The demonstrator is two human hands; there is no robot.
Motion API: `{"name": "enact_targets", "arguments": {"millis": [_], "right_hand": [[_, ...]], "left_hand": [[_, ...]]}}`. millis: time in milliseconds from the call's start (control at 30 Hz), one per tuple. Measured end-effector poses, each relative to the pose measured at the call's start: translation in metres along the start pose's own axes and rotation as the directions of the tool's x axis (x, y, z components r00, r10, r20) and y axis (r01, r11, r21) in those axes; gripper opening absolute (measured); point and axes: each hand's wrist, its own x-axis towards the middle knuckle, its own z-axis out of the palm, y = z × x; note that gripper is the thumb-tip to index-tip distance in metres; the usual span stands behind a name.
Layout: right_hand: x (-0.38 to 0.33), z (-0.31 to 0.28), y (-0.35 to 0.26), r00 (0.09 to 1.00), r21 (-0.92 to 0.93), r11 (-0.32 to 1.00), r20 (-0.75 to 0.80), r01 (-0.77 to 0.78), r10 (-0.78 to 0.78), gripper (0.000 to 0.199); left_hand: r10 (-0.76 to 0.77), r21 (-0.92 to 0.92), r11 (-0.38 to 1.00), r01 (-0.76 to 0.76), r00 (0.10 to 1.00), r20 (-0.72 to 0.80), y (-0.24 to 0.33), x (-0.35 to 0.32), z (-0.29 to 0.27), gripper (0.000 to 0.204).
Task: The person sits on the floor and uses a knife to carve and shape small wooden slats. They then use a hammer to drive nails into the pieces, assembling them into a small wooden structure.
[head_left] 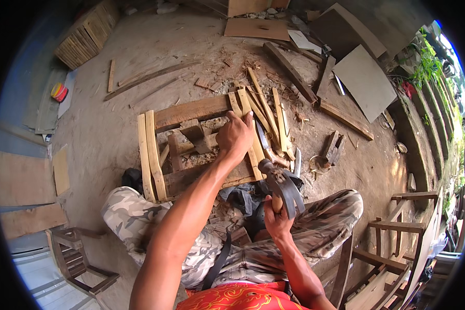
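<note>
A rectangular wooden frame (pixel 191 110) lies on the ground before my crossed legs, with pale slats (pixel 153 155) across its left side. More pale slats (pixel 256 154) cross its right side. My left hand (pixel 236 135) reaches over these right slats, its fingers closed and its thumb against one of them. Whether something small sits between the fingertips is hidden. Lower and to the right, my right hand (pixel 277 221) grips a claw hammer (pixel 277 202) by its wooden handle. The hammer's dark head is raised close to the near end of the right slats, apart from my left hand.
Loose wood strips (pixel 282 121) and a handsaw (pixel 277 159) lie right of the frame. A wooden hand plane (pixel 334 148) stands farther right. Thick beams (pixel 289 72) and flat boards (pixel 366 82) lie beyond. Unfinished wooden chair frames (pixel 398 226) are at lower right.
</note>
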Motion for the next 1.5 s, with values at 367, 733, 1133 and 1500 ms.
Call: {"name": "enact_targets", "arguments": {"millis": [367,733,1133,1500], "right_hand": [[-0.013,0.017,0.021,0.995,0.027,0.995,-0.016,-0.095,0.095,0.012],[-0.008,0.025,0.011,0.996,0.139,0.990,-0.081,-0.033,0.045,0.016],[0.022,-0.038,-0.040,0.942,0.102,0.942,-0.064,-0.321,0.329,0.015],[0.002,-0.024,-0.026,0.959,0.034,0.959,0.045,-0.283,0.281,0.018]], "left_hand": [[0.013,-0.060,0.998,-0.014,1.000,-0.018,-0.005,0.002,0.009,0.055],[0.034,-0.087,0.996,-0.034,0.999,0.004,-0.009,0.004,0.013,0.058],[0.022,-0.069,0.997,-0.024,0.999,-0.030,-0.008,0.003,0.013,0.059],[0.048,-0.157,0.986,-0.063,0.994,-0.100,-0.014,0.005,0.018,0.052]]}}
